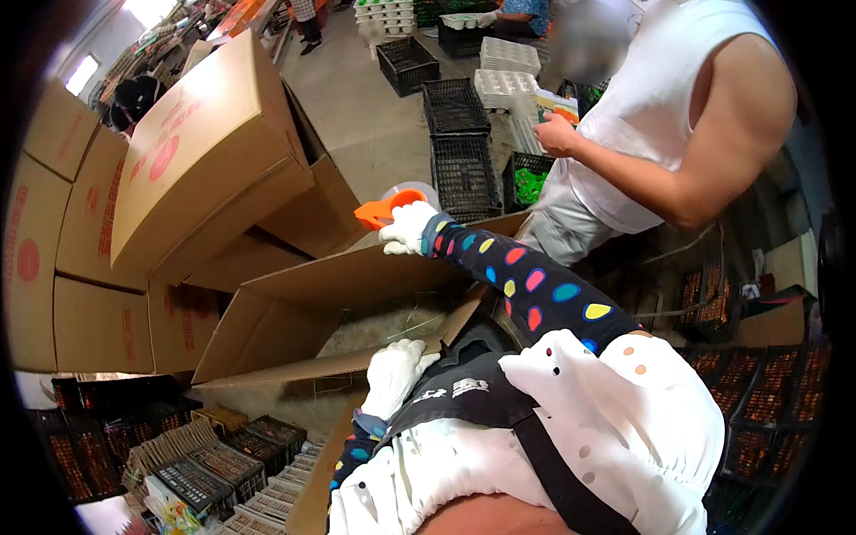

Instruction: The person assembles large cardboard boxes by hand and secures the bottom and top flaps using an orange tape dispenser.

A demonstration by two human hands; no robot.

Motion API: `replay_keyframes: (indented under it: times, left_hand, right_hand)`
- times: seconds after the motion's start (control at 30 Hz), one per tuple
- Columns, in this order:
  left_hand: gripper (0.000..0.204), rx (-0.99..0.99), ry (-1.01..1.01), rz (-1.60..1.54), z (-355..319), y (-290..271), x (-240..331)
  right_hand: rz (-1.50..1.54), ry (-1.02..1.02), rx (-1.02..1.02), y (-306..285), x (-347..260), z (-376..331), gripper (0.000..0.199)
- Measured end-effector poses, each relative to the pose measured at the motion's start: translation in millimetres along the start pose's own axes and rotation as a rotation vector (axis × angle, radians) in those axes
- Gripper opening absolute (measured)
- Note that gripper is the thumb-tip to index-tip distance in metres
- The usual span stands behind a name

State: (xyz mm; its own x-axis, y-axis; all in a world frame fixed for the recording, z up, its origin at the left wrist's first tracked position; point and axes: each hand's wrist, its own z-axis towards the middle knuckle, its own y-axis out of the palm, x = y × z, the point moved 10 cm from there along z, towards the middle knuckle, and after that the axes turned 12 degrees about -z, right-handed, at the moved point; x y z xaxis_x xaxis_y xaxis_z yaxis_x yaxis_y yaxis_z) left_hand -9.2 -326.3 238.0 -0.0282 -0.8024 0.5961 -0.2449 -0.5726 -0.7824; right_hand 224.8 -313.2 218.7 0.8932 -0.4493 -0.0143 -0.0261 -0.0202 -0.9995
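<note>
A large open cardboard box (294, 312) stands in front of me, flaps spread, with pale padding visible inside. My right hand (408, 228), in a white glove below a dark sleeve with coloured dots, reaches across the box's far flap. It grips an orange handheld tool (385, 209), possibly a tape cutter. My left hand (393, 374), also gloved in white, rests on the near flap of the box, fingers curled over its edge.
Closed cardboard boxes (192, 152) are stacked at the left. A person in a white sleeveless top (660, 107) stands at the right beside black crates (464, 174) and white egg trays (504, 85). Crates of brown eggs (767, 383) sit right and lower left.
</note>
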Motion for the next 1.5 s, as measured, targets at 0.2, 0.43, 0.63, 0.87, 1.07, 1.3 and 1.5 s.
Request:
replay_keyframes:
  times: [0.2, 0.43, 0.63, 0.87, 1.07, 1.3, 1.5]
  left_hand:
    - [0.029, 0.09, 0.102, 0.024, -23, -36, -28]
    - [0.036, 0.129, -0.048, 0.233, -64, -86, -118]
    - [0.031, 0.206, -0.037, 0.201, -67, -94, -105]
    - [0.029, 0.088, -0.065, 0.231, -74, -72, -107]
    - [0.022, 0.091, -0.039, 0.23, -85, -50, -52]
    - [0.029, 0.049, -0.062, 0.144, -51, -25, 3]
    - [0.045, -0.108, -0.226, -0.031, 20, 47, 14]
  right_hand:
    - [-0.062, -0.015, 0.036, -5, -11, 1, 0.033]
    - [-0.049, -0.059, -0.007, -19, -18, 1, 0.039]
    - [-0.091, -0.127, -0.061, -26, -28, -7, 0.04]
    - [-0.062, -0.136, 0.007, -21, -23, 4, 0.039]
    - [-0.076, -0.107, 0.051, -8, -8, 33, 0.041]
    - [-0.076, -0.136, 0.117, -34, -12, 92, 0.044]
    - [0.032, -0.265, 0.021, -2, -38, 135, 0.042]
